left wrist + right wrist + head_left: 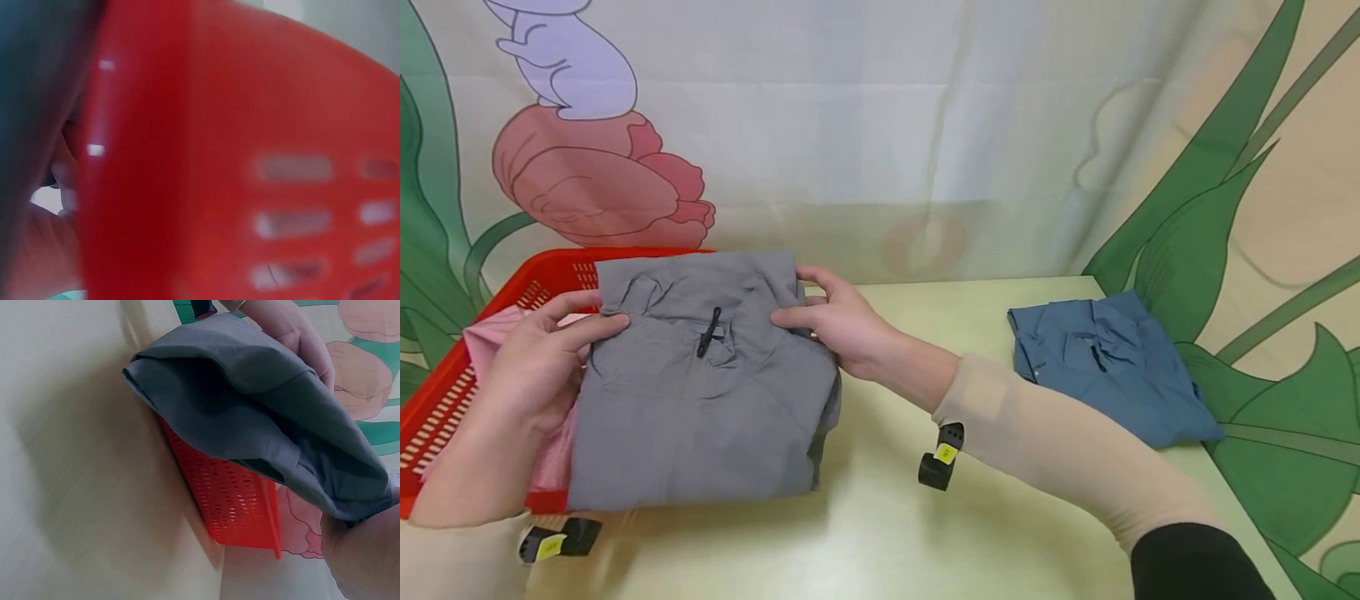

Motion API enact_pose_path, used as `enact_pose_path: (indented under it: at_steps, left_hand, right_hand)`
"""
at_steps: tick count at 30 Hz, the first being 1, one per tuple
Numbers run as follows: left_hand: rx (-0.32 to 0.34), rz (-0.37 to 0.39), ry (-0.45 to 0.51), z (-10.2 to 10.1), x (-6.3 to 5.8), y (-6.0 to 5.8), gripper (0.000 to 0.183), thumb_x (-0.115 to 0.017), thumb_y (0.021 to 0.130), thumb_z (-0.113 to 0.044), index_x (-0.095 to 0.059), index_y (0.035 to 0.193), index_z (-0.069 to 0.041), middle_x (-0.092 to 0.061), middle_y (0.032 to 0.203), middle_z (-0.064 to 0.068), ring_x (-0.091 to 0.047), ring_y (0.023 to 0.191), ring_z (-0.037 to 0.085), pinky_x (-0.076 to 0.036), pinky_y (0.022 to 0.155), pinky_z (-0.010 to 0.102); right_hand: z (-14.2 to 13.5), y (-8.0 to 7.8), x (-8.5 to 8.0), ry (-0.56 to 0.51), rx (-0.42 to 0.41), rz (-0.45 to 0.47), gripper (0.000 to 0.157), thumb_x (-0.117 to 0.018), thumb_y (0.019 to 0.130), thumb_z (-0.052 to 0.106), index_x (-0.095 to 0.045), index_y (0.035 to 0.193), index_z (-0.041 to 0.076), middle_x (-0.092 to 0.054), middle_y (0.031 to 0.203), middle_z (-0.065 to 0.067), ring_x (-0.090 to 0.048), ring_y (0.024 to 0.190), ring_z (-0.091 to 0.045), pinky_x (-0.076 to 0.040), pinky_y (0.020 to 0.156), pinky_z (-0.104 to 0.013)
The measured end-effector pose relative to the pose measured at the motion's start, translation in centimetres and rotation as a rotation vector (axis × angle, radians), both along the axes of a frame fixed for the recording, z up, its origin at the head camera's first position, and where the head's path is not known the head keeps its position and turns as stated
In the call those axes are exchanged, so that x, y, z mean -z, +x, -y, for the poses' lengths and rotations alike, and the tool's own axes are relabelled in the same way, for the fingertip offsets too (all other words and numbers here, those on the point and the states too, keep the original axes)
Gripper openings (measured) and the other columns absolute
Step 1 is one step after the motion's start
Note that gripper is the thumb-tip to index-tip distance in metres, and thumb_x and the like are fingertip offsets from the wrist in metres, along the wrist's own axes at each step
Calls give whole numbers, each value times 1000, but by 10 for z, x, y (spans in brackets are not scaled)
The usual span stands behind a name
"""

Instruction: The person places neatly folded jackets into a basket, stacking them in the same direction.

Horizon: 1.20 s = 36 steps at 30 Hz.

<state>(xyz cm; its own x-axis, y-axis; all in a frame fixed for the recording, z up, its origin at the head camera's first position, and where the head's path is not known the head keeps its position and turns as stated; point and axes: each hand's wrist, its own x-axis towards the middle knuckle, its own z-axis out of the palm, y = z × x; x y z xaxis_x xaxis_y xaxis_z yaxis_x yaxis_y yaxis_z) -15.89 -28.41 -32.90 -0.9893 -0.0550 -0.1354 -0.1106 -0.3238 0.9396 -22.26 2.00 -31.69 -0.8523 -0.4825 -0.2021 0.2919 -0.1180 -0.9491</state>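
A folded grey jacket (700, 417) with a short black zip pull is held up between both hands, over the right part of the red basket (535, 271). My left hand (542, 367) grips its left edge, thumb on top. On the opposite edge my right hand (850, 329) pinches the cloth, thumb on the front. From the right wrist view, the jacket's folded layers (250, 406) hang apart from the table. The basket wall (250, 112) fills most of the left wrist view and hides much there.
Pink cloth (557, 458) lies in the basket, partly behind the grey jacket. A folded blue jacket (1097, 367) rests at the right edge of the pale table (887, 533). Behind the table hangs a printed curtain (865, 125).
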Motion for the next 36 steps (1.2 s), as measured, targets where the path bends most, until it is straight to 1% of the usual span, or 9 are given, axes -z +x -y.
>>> enact_pose_path:
  at_steps: [9, 16, 22, 26, 28, 30, 33, 35, 36]
  left_hand:
    - [-1, 63, -59, 16, 11, 1, 34, -70, 98, -13, -54, 127, -20, -73, 100, -7, -71, 79, 12, -60, 64, 30]
    - [1, 96, -164, 22, 21, 3, 31, -72, 97, -18, -55, 123, -23, -74, 96, -10, -71, 76, 11, -61, 62, 30]
    - [5, 104, -231, 22, 27, 3, 31, -74, 97, -21, -54, 121, -23, -74, 92, -10, -72, 73, 11, -60, 62, 30]
    - [19, 126, -325, 21, 30, 5, 30, -74, 96, -27, -54, 119, -26, -71, 91, -12, -69, 74, 10, -60, 63, 29]
    - [44, 121, -419, 20, 31, 6, 29, -72, 98, -31, -52, 120, -27, -69, 91, -13, -68, 76, 10, -60, 65, 28]
    - [85, 106, -536, 18, 30, 8, 36, -66, 101, -33, -50, 131, -18, -67, 94, -13, -67, 78, 8, -60, 68, 28]
    - [178, 81, -675, 13, 28, 12, 59, -60, 104, -34, -35, 147, -3, -65, 105, -6, -70, 83, 9, -61, 72, 31]
    - [236, 56, -688, 12, 27, 15, 65, -60, 105, -29, -25, 151, 2, -65, 109, 0, -72, 86, 13, -62, 74, 36]
    - [258, 45, -661, 12, 27, 16, 62, -61, 105, -25, -27, 150, -1, -66, 111, 2, -73, 87, 16, -62, 74, 38]
  right_hand:
    - [13, -4, 13, 81, -7, 35, 71, -70, 93, -2, -39, 154, 12, -67, 120, -10, -66, 104, -24, -55, 92, -40]
    - [13, -7, 28, 78, -80, 77, 77, -72, 89, -6, -37, 155, 12, -66, 120, -11, -67, 105, -25, -54, 94, -42]
    - [8, -4, 36, 83, -161, 64, 86, -72, 88, -10, -29, 158, 13, -66, 118, -13, -67, 103, -25, -55, 94, -40]
    - [6, -1, 42, 96, -182, 43, 87, -72, 87, -10, -29, 159, 14, -68, 114, -12, -68, 100, -23, -57, 89, -39]
    - [6, 1, 45, 105, -182, 35, 88, -72, 86, -11, -30, 159, 16, -68, 113, -12, -69, 100, -23, -58, 87, -39]
    - [5, 2, 48, 117, -176, 25, 88, -72, 86, -11, -31, 159, 17, -68, 112, -11, -69, 99, -23, -58, 86, -39]
    - [5, 3, 50, 136, -168, -1, 88, -70, 86, -13, -32, 159, 18, -68, 114, -12, -68, 101, -23, -58, 86, -39]
    - [5, 2, 50, 141, -161, -17, 88, -69, 86, -14, -32, 159, 17, -68, 116, -12, -68, 102, -23, -58, 86, -39]
    - [5, 2, 50, 142, -158, -27, 88, -69, 86, -15, -32, 159, 16, -68, 117, -12, -67, 102, -23, -57, 87, -39]
